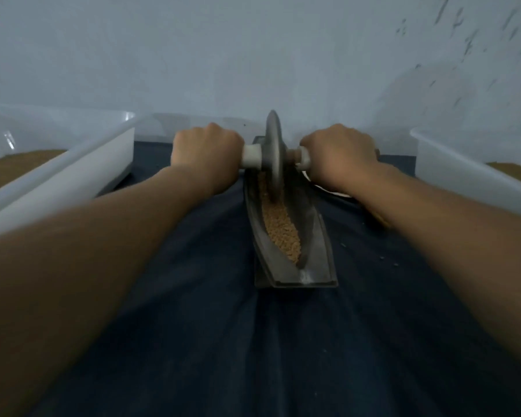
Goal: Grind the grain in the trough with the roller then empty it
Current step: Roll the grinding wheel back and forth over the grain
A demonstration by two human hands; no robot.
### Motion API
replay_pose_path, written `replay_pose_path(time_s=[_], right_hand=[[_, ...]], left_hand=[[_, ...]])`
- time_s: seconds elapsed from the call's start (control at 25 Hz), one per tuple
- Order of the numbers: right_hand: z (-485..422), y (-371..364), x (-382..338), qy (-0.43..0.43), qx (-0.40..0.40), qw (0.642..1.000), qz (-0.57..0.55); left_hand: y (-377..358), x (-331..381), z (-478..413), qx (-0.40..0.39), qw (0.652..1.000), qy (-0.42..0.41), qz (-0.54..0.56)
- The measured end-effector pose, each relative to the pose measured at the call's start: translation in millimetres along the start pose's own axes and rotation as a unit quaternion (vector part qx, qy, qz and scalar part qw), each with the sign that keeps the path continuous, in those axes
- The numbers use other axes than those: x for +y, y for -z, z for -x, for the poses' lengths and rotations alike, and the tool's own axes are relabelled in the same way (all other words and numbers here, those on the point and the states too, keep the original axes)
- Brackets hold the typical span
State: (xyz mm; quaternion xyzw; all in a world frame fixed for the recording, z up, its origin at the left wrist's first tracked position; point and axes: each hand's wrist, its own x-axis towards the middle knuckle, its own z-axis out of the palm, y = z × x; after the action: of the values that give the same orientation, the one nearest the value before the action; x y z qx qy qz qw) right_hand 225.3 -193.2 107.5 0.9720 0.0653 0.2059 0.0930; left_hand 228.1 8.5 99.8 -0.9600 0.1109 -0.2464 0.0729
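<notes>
The grain (283, 230) lies in the long trough (316, 251) in the middle of the dark surface (223, 326), with the roller (273, 152) standing in it near the far end. The left hand (206, 152) and right hand (337, 155) each grip a handle, so this looks like the grinding step. Next the roller likely needs pulling back while pressing down.

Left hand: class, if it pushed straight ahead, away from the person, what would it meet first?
Likely what looks like a pale tub against the wall, just beyond the left hand on the roller; depth is unclear.
</notes>
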Motion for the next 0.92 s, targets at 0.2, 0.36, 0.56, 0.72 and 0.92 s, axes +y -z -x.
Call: replay_pose_path(time_s=[0.2, 0.36, 0.56, 0.72, 0.92], right_hand=[[72, 5, 18, 0.098, 0.131, 0.984, 0.07], [41, -9, 13, 0.031, 0.087, 0.995, 0.04], [1, -6, 2, -0.004, 0.023, 1.0, 0.006], [67, 0, 21, 0.097, 0.115, 0.988, 0.034], [42, -16, 17, 0.017, 0.105, 0.994, 0.023]], left_hand=[[6, -16, 64, 0.094, 0.992, -0.083, -0.021], [-4, -5, 32, 0.087, 0.993, -0.052, -0.056], [-4, 2, 3, 0.017, 1.0, -0.003, -0.02], [6, -7, 55, 0.093, 0.992, -0.081, -0.034], [-3, -1, 31, 0.089, 0.991, -0.041, -0.086]])
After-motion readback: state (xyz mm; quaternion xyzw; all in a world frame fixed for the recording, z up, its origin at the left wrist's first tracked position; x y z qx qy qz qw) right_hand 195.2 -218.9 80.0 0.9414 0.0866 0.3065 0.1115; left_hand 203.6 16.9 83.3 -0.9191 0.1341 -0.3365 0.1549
